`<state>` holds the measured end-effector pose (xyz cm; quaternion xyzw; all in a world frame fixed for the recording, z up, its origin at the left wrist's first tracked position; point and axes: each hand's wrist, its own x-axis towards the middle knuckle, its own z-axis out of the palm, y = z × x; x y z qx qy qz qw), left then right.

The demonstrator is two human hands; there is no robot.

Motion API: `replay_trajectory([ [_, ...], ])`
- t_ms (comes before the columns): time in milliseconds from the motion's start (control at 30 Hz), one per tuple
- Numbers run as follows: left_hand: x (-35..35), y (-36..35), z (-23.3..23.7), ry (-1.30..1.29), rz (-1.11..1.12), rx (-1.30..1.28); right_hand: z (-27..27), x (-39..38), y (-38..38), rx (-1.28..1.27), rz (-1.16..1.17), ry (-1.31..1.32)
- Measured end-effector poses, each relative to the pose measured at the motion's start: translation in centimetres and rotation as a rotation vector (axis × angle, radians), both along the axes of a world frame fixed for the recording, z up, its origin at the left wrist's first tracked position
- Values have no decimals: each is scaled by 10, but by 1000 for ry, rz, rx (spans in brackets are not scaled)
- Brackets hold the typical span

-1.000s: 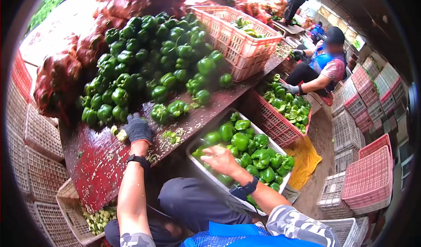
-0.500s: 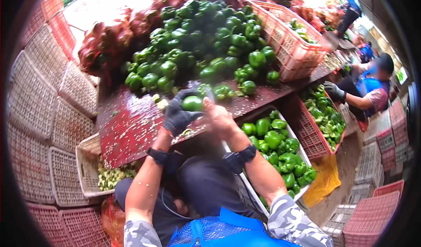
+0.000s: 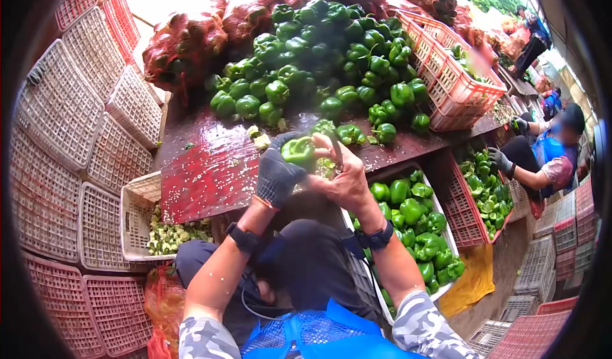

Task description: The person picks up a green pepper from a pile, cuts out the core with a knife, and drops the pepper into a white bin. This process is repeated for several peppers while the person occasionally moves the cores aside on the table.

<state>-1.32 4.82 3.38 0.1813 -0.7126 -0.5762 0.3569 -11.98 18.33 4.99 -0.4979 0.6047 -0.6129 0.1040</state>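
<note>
My left hand, in a dark knit glove, is closed around a green bell pepper, held above the near edge of the table. My bare right hand is closed, with its fingers at the pepper's right side. A thin grey blade, apparently of a small knife, shows along the fingers; its handle is hidden in the palm. Beyond my hands, a large heap of green peppers covers the back of the table. Pale seeds and scraps lie scattered over the red tabletop.
Right of my knees stands a white crate of peppers, beside a red crate of pepper pieces. A pale crate at left holds cores. Stacked crates line the left side. A gloved co-worker sits at right.
The pepper is turned and now shows a hollow at its top. My right hand's fingers have spread around its right side. The whole view has shifted slightly.
</note>
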Motion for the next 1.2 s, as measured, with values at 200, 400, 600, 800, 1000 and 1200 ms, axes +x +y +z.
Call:
replay_trajectory([
  [200, 16, -13, -10, -83, 29, -50, 0, 9, -5, 41, -18, 170],
  [400, 18, -37, -32, -50, 53, -506, 3, 16, 9, 225, -33, -216],
  [600, 13, -31, -31, -37, -10, -284, -3, 23, 3, 363, 23, -20],
  [800, 15, -27, -26, -33, -9, -436, -4, 23, 1, 515, 107, -175],
  [1000, 21, -55, -42, -42, 98, -390, -52, 25, 12, 241, 181, 205],
  [1200, 20, -46, -15, -113, -251, -377, -38, 6, -18, 101, 66, -236],
])
